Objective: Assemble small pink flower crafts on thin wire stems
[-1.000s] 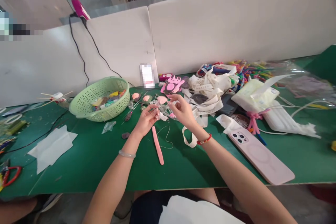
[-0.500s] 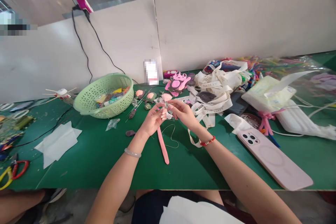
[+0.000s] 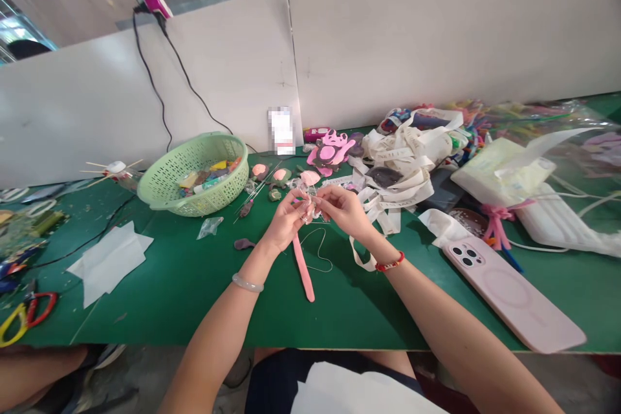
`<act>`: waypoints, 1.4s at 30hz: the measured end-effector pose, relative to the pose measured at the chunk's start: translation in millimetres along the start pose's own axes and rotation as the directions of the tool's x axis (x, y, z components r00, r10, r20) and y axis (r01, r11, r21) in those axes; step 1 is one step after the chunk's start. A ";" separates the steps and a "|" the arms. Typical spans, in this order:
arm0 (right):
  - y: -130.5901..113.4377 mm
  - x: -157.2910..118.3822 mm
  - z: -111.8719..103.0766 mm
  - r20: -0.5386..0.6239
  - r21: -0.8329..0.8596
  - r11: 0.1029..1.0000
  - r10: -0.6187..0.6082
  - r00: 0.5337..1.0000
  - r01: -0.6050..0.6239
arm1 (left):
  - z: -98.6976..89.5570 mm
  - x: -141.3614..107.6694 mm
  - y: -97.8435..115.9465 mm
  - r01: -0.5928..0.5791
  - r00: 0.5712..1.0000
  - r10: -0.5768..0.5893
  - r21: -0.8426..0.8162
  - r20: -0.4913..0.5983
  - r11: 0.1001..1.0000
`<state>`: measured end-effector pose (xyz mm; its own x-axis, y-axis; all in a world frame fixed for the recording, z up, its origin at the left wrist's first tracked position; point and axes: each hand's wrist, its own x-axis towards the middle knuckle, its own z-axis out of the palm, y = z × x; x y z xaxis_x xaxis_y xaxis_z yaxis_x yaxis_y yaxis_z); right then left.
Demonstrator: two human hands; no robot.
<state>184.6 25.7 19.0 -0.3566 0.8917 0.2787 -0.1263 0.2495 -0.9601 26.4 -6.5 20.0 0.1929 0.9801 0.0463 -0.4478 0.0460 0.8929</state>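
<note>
Over the middle of the green table, my left hand [image 3: 287, 220] and my right hand [image 3: 343, 212] meet with fingertips pinched together. Between them is a small pale item, too small and too covered by the fingers to name. My left hand wears a pale bangle [image 3: 247, 283] at the wrist, my right a red bracelet [image 3: 390, 262]. A long pink strip [image 3: 304, 268] with a rounded end lies just below my left hand. Beside it, a thin pale thread [image 3: 320, 257] loops on the table. Small dark pieces with pink tops [image 3: 280, 175] sit just beyond my fingers.
A green basket [image 3: 194, 204] of small colourful pieces stands left, near white paper [image 3: 110, 262] and scissors [image 3: 30, 317]. To the right are a heap of printed ribbon [image 3: 412, 152], a tissue pack [image 3: 502, 171] and a pink phone [image 3: 514, 294]. A white partition [image 3: 436, 39] rises behind.
My right hand's fingers have drawn in closer and pinch more tightly by my left fingertips. The whole view has shifted slightly; the things on the table stay in place.
</note>
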 end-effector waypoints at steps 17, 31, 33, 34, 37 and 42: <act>-0.2 1.3 -9.2 -0.085 -0.013 0.999 0.037 0.996 -0.038 | -19.5 -2.0 27.0 -0.005 0.999 0.023 0.509 -0.029 0.861; 1.7 -2.2 -9.6 0.009 -0.146 0.989 0.000 1.000 0.001 | -11.6 -4.8 21.2 -0.027 1.000 0.031 0.583 0.002 0.812; 1.8 -2.4 -9.4 0.014 -0.143 0.990 0.003 1.000 -0.001 | -11.4 -4.2 20.3 -0.036 0.999 0.053 0.592 -0.011 0.805; 1.7 -2.5 -9.1 0.013 -0.138 0.990 0.005 1.000 -0.003 | -11.4 -4.0 19.8 -0.044 0.997 0.072 0.597 -0.024 0.801; 0.8 -2.4 -8.0 -0.025 -0.100 0.995 0.019 1.000 -0.022 | -11.5 -3.4 18.2 -0.069 0.984 0.152 0.579 -0.096 0.812; -1.8 -3.9 -2.5 -0.050 0.120 0.982 0.155 0.987 -0.148 | -10.9 -1.2 16.7 -0.128 0.920 0.277 0.455 -0.277 0.881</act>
<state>188.5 22.7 19.6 -0.3249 0.9375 0.1249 -0.1821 0.0676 -0.9810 9.2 -4.8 30.0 -0.1881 0.9681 0.1656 -0.0220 -0.1727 0.9847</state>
